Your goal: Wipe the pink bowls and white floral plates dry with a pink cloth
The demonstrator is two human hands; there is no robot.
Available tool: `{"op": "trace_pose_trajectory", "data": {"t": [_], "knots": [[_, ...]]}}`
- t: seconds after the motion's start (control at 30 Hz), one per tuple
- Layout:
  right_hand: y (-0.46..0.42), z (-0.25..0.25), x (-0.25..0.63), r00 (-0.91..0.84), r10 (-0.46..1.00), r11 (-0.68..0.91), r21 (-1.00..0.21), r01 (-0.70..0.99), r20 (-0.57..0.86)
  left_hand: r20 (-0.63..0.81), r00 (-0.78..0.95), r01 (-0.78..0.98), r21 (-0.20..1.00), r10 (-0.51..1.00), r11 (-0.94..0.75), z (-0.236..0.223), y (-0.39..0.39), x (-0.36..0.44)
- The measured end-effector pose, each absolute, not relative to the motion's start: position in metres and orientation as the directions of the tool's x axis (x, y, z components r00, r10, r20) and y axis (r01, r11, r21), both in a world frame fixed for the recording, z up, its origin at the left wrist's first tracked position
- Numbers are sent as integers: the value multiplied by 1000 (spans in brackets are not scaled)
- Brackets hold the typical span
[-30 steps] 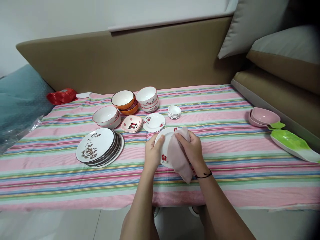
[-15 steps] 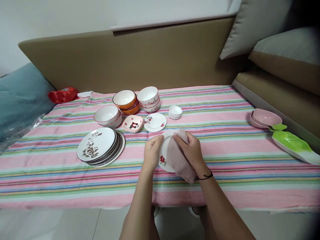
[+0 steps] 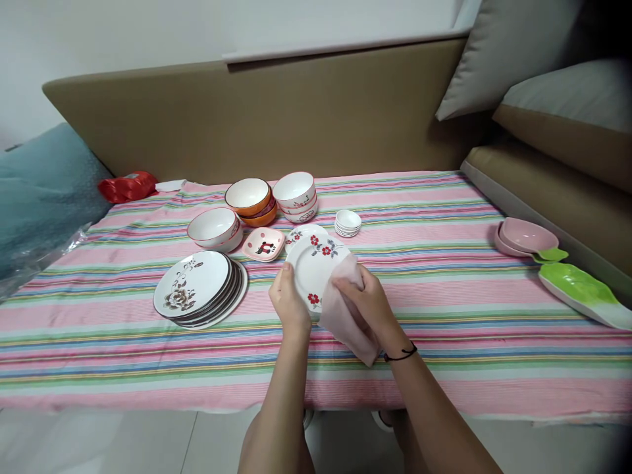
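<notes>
A small white plate with red flowers [image 3: 312, 266] is tilted up above the striped cloth near its front middle. My left hand [image 3: 285, 301] grips the plate's left rim, fingers closed round it. My right hand [image 3: 366, 304] presses a pale pink cloth [image 3: 342, 311] against the plate's lower right part, fingers closed on the cloth. A black band circles my right wrist.
On the striped tablecloth [image 3: 444, 289] sit a stack of large flowered plates [image 3: 197, 289], bowls [image 3: 215, 228], orange bowls [image 3: 249, 199], white bowls [image 3: 295, 194], a pink square dish [image 3: 263, 243], small white saucers [image 3: 348, 222], pink dishes [image 3: 524, 237] and a green leaf dish [image 3: 582, 293] at right.
The plate has been lifted and tilted toward me and shifted left, showing more of its flowered face. My right hand with the cloth has slid down to the plate's lower right.
</notes>
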State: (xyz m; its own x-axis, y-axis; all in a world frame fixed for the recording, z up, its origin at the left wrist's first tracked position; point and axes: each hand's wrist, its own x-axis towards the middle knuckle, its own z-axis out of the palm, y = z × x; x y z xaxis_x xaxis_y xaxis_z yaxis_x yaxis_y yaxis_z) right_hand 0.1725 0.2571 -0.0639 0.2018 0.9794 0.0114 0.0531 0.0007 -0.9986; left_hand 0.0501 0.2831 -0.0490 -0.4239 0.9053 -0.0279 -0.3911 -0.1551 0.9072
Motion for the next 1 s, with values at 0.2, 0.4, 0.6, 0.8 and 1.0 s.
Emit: {"op": "trace_pose_trajectory", "data": {"t": [0.2, 0.4, 0.6, 0.8, 1.0], "knots": [[257, -66, 164, 221, 975, -37, -998, 43, -26, 85, -394, -307, 926, 915, -218, -46, 280, 55], [259, -70, 163, 326, 945, -10, -989, 145, 38, 149, -346, -200, 953, 926, -228, -44, 273, 63], [262, -80, 163, 392, 905, 70, -967, 246, 165, 242, -212, -72, 962, 947, -262, -49, 272, 65], [263, -80, 165, 446, 868, 62, -938, 342, 220, 248, -66, 5, 969, 966, -249, -49, 268, 67], [267, -82, 172, 476, 851, 74, -947, 312, 223, 237, 81, 120, 962, 968, -246, -47, 267, 67]]}}
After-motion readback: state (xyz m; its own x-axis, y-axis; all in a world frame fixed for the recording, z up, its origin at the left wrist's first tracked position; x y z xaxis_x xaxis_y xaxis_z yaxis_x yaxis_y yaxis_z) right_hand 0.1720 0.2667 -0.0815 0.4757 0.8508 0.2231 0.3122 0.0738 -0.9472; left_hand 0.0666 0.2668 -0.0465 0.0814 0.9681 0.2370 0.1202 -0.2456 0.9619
